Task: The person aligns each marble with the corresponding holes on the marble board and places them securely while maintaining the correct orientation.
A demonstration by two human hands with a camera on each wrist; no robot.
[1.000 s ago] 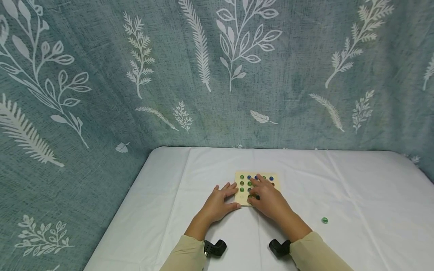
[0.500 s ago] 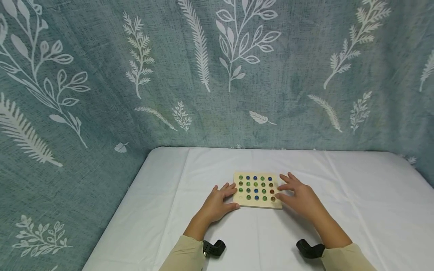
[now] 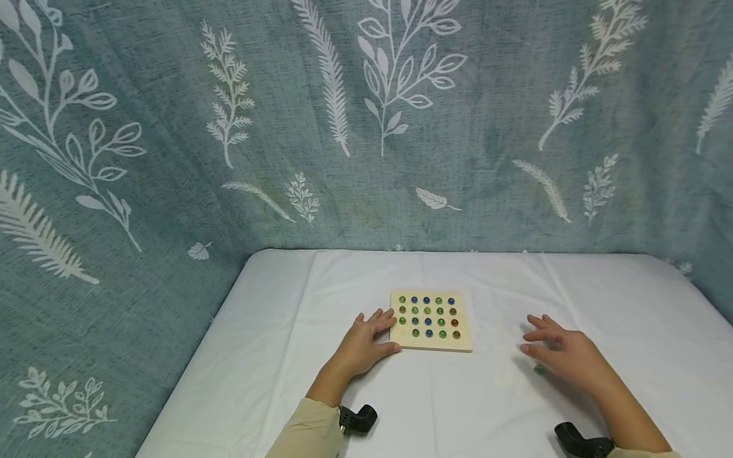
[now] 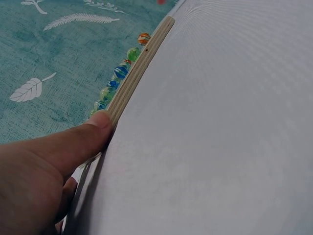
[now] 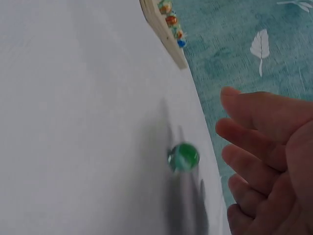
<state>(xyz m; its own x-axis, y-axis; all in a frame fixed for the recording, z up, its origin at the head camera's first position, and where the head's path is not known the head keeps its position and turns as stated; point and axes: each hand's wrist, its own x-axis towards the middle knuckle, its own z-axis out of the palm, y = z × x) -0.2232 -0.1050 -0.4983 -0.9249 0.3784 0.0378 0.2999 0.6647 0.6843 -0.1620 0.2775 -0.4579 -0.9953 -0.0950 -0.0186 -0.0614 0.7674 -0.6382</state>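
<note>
A pale wooden board (image 3: 465, 342) lies on the table with rows of glass marbles (image 3: 427, 322) seated in its holes, mostly green and blue, with amber ones at the right. Its near left hole holds no marble. My left hand (image 3: 356, 346) touches the board's left side, fingers spread, thumb tip (image 4: 101, 119) against the near edge by the corner. To the right, my right hand (image 3: 572, 357) hovers with relaxed fingers and nothing between them. A loose green marble (image 3: 539, 369) is on the cloth just below its thumb; the right wrist view shows this green-and-white marble (image 5: 184, 157) beside the fingertips.
White cloth (image 3: 332, 280) covers the table, with faint fold lines. Behind and at the left hangs a teal curtain (image 3: 487, 146) with white leaf patterns. Black wrist cameras (image 3: 359, 420) are strapped at both cuffs.
My right hand has lifted off the board's marbles and moved right, out toward the loose green marble. My left hand has stayed at the board's left side.
</note>
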